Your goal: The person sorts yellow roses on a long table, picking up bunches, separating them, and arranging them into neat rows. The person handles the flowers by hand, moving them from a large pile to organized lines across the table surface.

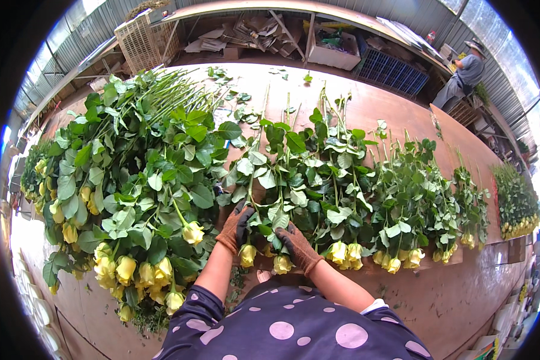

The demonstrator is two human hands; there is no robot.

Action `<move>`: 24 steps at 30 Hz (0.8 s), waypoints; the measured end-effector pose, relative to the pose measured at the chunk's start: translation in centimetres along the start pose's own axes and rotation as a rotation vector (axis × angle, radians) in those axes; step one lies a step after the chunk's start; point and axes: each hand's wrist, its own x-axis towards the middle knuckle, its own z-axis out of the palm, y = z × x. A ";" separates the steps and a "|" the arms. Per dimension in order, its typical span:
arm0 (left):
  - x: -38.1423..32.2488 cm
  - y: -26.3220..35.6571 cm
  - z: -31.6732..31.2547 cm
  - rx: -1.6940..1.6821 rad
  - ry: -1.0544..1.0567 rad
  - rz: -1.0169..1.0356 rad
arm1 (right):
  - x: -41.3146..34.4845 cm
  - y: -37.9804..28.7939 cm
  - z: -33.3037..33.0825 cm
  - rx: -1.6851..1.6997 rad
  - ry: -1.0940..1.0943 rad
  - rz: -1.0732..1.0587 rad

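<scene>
My left hand [237, 228], in a brown and black work glove, has its fingers around a leafy rose stem [250, 191]. Just below it is a pale yellow rose bloom [248, 255]. My right hand [299, 248], gloved alike, lies against the leaves [280, 218] of a neighbouring rose, whose yellow bloom [282, 264] shows beneath the fingers. Leaves hide whether these fingers close on its stem. Both hands are at the near edge of the wooden table [364, 105], where the roses lie with blooms towards me and stems pointing away.
A large heap of yellow roses [139, 180] covers the table's left side. Smaller rose bunches [405, 198] lie to the right, with another bunch [517, 202] at the far end. Beyond stand a blue crate [389, 72], scrap cardboard [252, 36] and a person [465, 74] in a hat.
</scene>
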 end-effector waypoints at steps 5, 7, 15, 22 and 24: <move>0.7 -1.9 -0.4 -0.227 0.213 -0.453 | -2.1 -3.7 2.0 -0.138 0.020 -0.028; 0.7 -2.3 -1.7 0.336 0.385 -0.261 | -2.6 -5.4 2.5 0.108 -0.014 -0.098; -1.2 8.3 8.7 0.947 -0.121 -0.244 | -4.9 -8.6 -1.3 0.306 0.048 -0.034; -1.0 6.6 13.5 1.076 -0.290 -0.497 | -1.5 -12.4 -4.7 -0.451 0.037 -0.760; -1.7 6.2 14.2 1.130 -0.219 -0.480 | -1.8 -12.6 -5.1 -0.134 0.035 -0.579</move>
